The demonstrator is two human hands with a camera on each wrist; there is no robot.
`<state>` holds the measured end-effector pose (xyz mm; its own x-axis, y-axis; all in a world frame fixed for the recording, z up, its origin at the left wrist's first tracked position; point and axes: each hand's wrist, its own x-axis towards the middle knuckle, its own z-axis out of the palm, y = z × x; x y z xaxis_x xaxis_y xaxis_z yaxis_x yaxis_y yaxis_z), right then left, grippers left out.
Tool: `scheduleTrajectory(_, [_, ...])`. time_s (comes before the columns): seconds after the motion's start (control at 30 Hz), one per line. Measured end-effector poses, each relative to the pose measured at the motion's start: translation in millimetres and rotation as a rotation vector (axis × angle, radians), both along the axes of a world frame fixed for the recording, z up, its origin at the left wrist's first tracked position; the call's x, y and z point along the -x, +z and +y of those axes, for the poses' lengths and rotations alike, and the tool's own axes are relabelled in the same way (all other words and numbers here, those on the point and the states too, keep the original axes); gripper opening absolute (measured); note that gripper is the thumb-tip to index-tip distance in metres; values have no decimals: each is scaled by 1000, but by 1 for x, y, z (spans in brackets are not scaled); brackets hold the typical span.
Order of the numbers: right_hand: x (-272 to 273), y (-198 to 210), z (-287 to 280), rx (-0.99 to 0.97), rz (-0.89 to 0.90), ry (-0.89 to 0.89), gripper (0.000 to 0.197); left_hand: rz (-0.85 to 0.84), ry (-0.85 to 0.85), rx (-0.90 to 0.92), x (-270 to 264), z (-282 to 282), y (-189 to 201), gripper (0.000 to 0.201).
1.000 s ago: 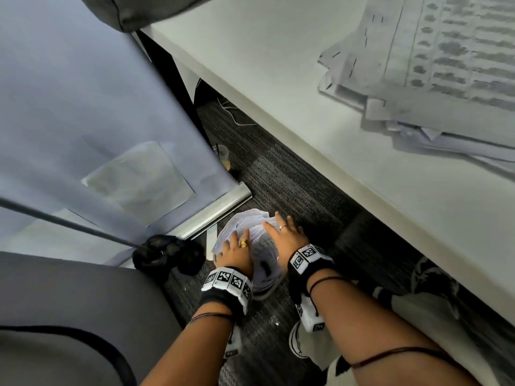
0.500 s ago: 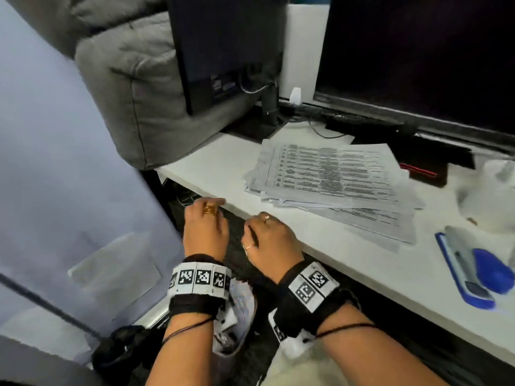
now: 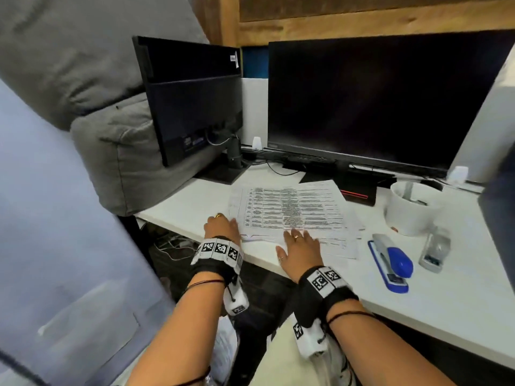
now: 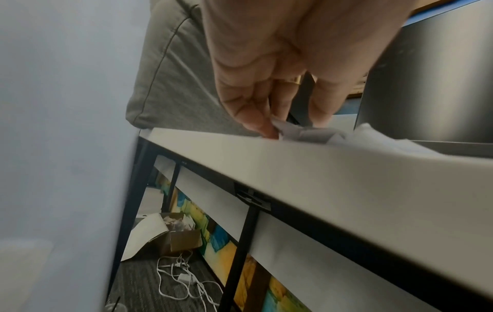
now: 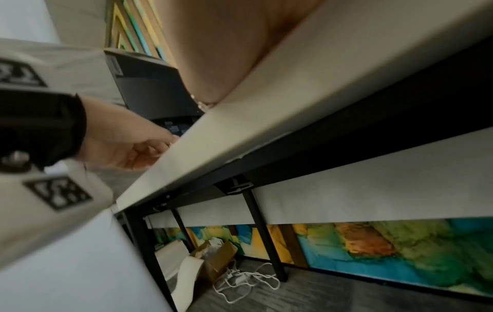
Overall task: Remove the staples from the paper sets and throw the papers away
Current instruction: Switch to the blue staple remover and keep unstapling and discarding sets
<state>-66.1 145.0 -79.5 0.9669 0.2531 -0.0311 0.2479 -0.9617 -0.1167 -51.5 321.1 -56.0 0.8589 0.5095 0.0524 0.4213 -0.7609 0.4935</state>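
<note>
From the head view, the stack of white printed paper sets (image 3: 292, 215) lay on the white desk (image 3: 446, 296), in front of the dark monitors. The left hand (image 3: 221, 225) reached its left near corner; the right hand (image 3: 299, 247) lay flat, fingers straight, on the near edge. A blue stapler (image 3: 391, 261) sat right of the stack.

From the left wrist view, the left fingers (image 4: 262, 122) pinched a lifted paper corner (image 4: 298, 132).

The right wrist view showed only the right palm on the desk edge (image 5: 240, 130).

A second earlier both hands pressed crumpled sheets into the floor bin; now they had come up for the next set. I judge the next move needs the stapled corner raised.
</note>
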Motion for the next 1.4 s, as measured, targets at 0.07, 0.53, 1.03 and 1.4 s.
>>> scheduleTrajectory(0.07, [2, -4, -2, -20, -1, 1, 57, 17, 2, 13, -5, 1, 5, 40])
scheduleTrajectory(0.53, [10, -3, -10, -188, -16, 94, 49, -134, 29, 117, 1, 12, 41, 27])
scheduleTrajectory(1.03, [37, 49, -82, -839, -280, -87, 42, -515, -358, -314, 69, 21, 148, 38])
scheduleTrajectory(1.4, [29, 38, -165, -224, -165, -622, 50, -448, -591, -489, 112, -25, 114, 61])
